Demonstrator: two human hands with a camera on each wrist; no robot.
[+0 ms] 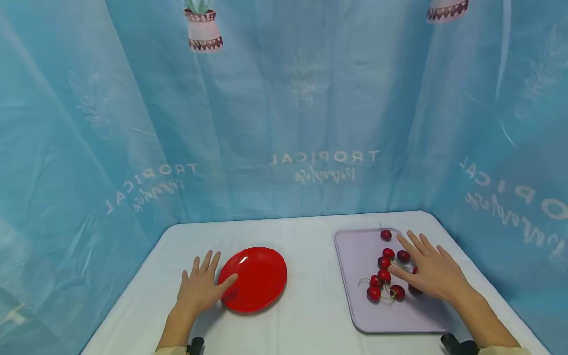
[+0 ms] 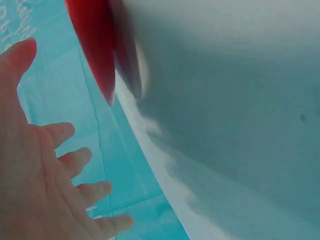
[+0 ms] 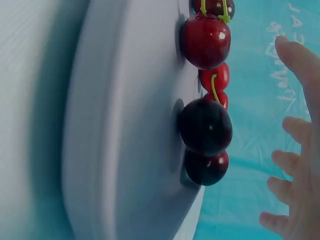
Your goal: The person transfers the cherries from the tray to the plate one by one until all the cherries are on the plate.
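- both wrists sit at the near edge of the white counter [image 1: 310, 315], and each of the two hands lies flat with the fingers spread.
- left hand [image 1: 200, 288] is wide open and holds nothing; its palm rests on the counter and the thumb tip touches, or all but touches, the near-left rim of the red plate [image 1: 254, 279]. the left wrist view shows the same splayed fingers [image 2: 75, 160] with the plate's edge just beyond them.
- right hand [image 1: 432, 271] is also open and flat, lying over the right side of the lilac tray [image 1: 350, 256], with nothing pinched between the fingers. its thumb reaches toward the cluster of cherries [image 1: 385, 276], and one or two cherries look partly covered by the palm; whether the skin touches them i cannot tell.
- cherries lie loose on the tray, dark red, some with green stems; one sits apart at the tray's far edge [image 1: 386, 235]. the right wrist view shows several of them [image 3: 205, 125] in a row along the tray, with the fingertips [image 3: 287, 160] close but apart from them.
- red plate is bare and stands well apart from the tray, to its left.
- judged from this, the work is at its very start: no cherry is picked up yet. a pick would call for the right thumb and forefinger to close on a single cherry or its stem, without rolling the others.
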